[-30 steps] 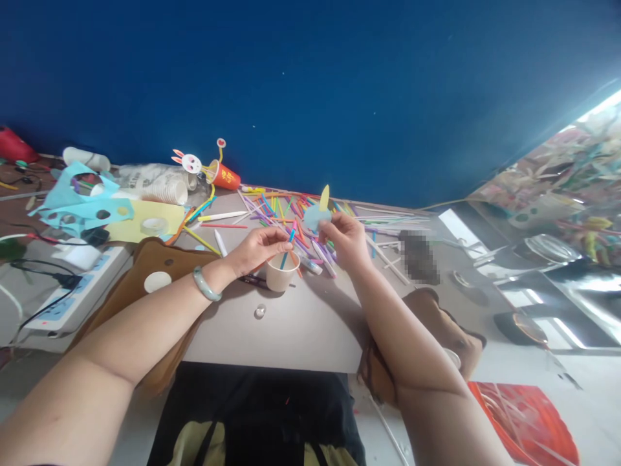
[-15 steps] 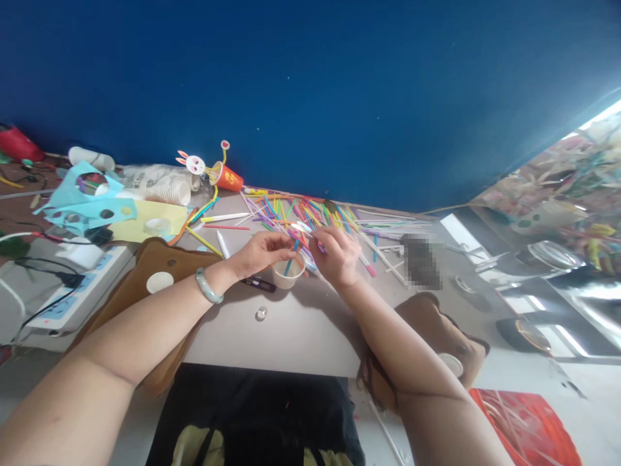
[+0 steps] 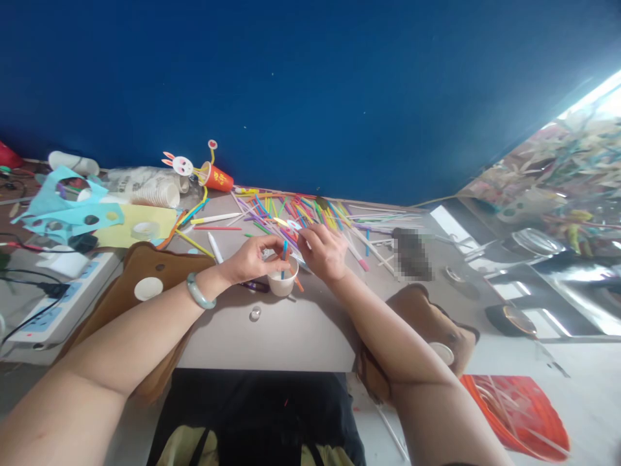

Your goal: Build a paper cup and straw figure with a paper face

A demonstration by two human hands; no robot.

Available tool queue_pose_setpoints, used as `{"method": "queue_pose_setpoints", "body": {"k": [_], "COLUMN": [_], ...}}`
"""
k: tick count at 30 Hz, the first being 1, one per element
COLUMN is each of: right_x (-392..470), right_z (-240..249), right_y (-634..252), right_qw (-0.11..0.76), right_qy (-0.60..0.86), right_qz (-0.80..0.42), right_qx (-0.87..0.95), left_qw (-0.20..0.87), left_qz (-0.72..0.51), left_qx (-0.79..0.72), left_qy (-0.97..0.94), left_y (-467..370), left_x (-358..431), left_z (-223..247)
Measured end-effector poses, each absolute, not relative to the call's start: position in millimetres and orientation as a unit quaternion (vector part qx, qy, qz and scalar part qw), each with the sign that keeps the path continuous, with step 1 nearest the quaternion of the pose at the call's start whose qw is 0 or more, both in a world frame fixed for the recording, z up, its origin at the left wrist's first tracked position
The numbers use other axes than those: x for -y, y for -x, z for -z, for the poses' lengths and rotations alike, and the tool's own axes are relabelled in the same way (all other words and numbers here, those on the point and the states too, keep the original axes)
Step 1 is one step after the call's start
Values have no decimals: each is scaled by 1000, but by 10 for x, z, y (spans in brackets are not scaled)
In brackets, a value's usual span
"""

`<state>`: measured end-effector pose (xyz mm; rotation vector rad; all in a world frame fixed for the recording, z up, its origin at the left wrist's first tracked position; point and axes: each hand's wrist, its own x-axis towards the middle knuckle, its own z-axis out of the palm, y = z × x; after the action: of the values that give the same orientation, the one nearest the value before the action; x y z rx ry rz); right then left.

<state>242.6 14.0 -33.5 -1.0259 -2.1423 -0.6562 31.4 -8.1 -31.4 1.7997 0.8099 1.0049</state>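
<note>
A small white paper cup [image 3: 283, 285] stands on the table in front of me, with a blue straw [image 3: 284, 259] upright in it. My left hand [image 3: 255, 259], a pale green bangle [image 3: 200, 291] at its wrist, is closed with thumb and fingertips at the blue straw, over the cup's left rim. My right hand [image 3: 324, 251] is closed just right of the cup. From its fingertips a small white flat piece [image 3: 294, 224] with a blue mark sticks out; its exact kind is unclear. A small clear round object [image 3: 255, 313] lies in front of the cup.
Many coloured straws [image 3: 310, 210] are scattered behind the hands. An orange cup [image 3: 220, 178] bearing a rabbit face lies at the wall, near stacked paper cups [image 3: 155, 194] and blue cut paper [image 3: 65, 204]. A power strip [image 3: 72, 291] is left; brown felt pieces [image 3: 145, 268] lie under my arms.
The view has shifted slightly, moving the scene left. My left fingers now sit closer around the blue straw, which stands more upright. The white piece at my right fingertips has turned.
</note>
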Motion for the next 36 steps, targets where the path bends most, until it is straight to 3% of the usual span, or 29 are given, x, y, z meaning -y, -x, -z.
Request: {"method": "queue_pose_setpoints", "body": {"k": [8, 16, 27, 36], "right_x": [-185, -179, -189, -255], "right_z": [358, 336, 352, 388], "right_y": [-2436, -2427, -2425, -2437], "right_qw": [323, 311, 322, 376], "right_qy": [443, 457, 457, 389], "right_qz": [200, 210, 191, 262], "right_qx": [812, 806, 807, 799], "left_qw": [392, 409, 461, 330], "left_qz": [-385, -382, -277, -333], "left_qx": [-328, -302, -253, -341], "left_qy": [-769, -772, -804, -815], "left_y": [-322, -268, -232, -241], "left_x": [148, 99, 61, 35], "left_z": [276, 258, 255, 333]}}
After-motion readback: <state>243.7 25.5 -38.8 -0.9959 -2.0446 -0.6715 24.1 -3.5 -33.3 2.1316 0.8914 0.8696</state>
